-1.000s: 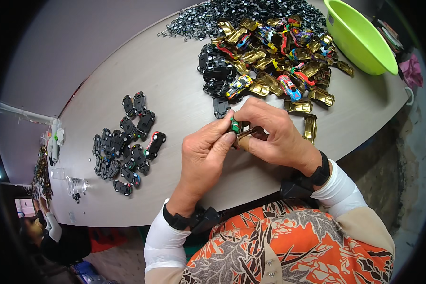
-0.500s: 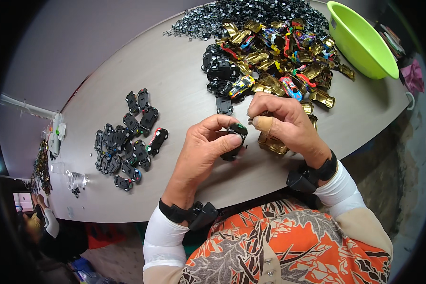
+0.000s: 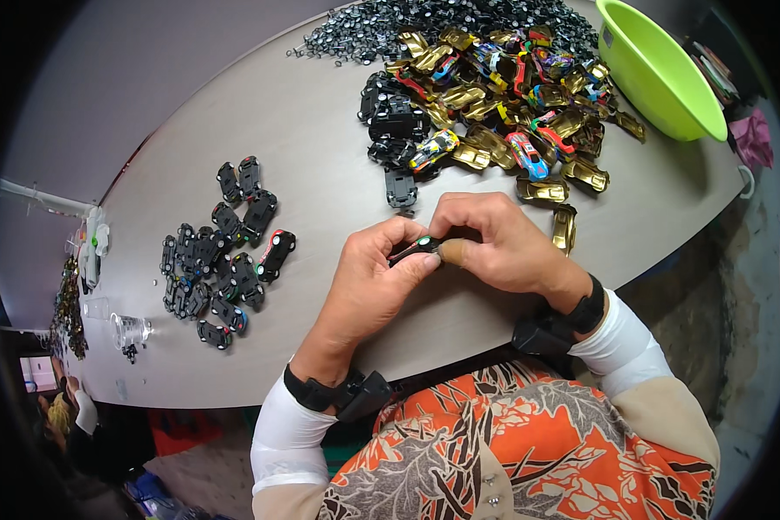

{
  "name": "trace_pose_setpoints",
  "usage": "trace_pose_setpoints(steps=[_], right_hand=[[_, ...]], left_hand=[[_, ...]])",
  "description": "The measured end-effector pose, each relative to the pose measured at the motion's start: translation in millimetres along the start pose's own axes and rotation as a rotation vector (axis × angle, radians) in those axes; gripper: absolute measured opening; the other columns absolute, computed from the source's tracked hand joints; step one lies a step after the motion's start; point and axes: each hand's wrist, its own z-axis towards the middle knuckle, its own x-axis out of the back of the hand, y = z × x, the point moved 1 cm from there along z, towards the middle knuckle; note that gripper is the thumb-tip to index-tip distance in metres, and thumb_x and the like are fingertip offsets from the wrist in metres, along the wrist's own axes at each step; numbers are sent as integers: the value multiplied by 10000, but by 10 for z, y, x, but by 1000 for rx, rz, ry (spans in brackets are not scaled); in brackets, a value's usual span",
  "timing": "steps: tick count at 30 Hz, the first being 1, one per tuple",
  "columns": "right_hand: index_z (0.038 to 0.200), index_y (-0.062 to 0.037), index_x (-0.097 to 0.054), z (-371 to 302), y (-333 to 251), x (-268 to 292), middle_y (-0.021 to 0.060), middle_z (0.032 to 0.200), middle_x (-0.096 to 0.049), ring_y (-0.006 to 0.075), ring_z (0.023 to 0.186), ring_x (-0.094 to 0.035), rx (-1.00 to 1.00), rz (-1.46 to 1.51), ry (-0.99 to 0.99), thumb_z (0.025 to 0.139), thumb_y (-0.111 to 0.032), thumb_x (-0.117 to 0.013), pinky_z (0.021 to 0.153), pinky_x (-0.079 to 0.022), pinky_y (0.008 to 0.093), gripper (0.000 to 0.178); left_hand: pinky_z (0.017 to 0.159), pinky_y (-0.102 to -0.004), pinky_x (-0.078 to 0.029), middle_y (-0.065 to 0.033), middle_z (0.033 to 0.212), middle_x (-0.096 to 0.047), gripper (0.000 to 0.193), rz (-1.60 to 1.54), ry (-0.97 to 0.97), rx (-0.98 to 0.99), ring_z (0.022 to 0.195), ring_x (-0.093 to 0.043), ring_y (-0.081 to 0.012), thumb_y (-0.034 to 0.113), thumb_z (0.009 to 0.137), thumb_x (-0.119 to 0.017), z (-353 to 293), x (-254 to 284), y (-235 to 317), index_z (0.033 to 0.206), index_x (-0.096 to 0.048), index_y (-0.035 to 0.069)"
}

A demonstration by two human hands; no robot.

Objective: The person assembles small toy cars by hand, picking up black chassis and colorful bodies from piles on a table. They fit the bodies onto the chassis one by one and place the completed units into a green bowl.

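My left hand (image 3: 377, 264) is closed around a small black toy car (image 3: 418, 249) with a bit of green showing, held just above the table's near part. My right hand (image 3: 503, 243) meets it from the other side, fingers and tan-wrapped thumb pressed on the car's right end, covering much of it. Whether a small part sits between the right fingertips is hidden. Beyond the hands lie black car bases (image 3: 399, 121) and a heap of gold and coloured toy car bodies (image 3: 485, 95). One gold body (image 3: 563, 227) rests beside my right hand.
Several black toy cars (image 3: 208, 251) lie clustered at the left, mostly undersides up. A heap of small wheel parts (image 3: 459, 22) spreads along the far edge. A lime-green basin (image 3: 667, 78) stands far right. Clear plastic cups (image 3: 130, 329) stand far left, near another person (image 3: 82, 416).
My right hand has moved left from beside the gold bodies onto the toy car, carrying a small grey part that is now hidden. The left hand has tilted the car flatter.
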Motion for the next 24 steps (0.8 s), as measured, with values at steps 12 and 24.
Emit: trace_pose_setpoints(steps=[12, 24], right_hand=[[881, -8, -604, -26, -130, 110, -38, 710, -544, 31, 620, -488, -319, 460, 78, 793, 14, -558, 530, -407, 205, 102], [884, 15, -595, -31, -2, 55, 33, 839, -569, 104, 792, -526, -2, 277, -36, 766, 12, -577, 739, -427, 245, 120]], left_hand=[[583, -207, -426, -8, 846, -587, 271, -231, 44, 133, 638, -514, -72, 35, 792, -558, 23, 88, 121, 1049, -622, -18], [585, -225, -487, -35, 841, -627, 249, -537, 179, 79, 661, -579, -68, 45, 791, -659, 64, 80, 20, 1018, -558, 32]])
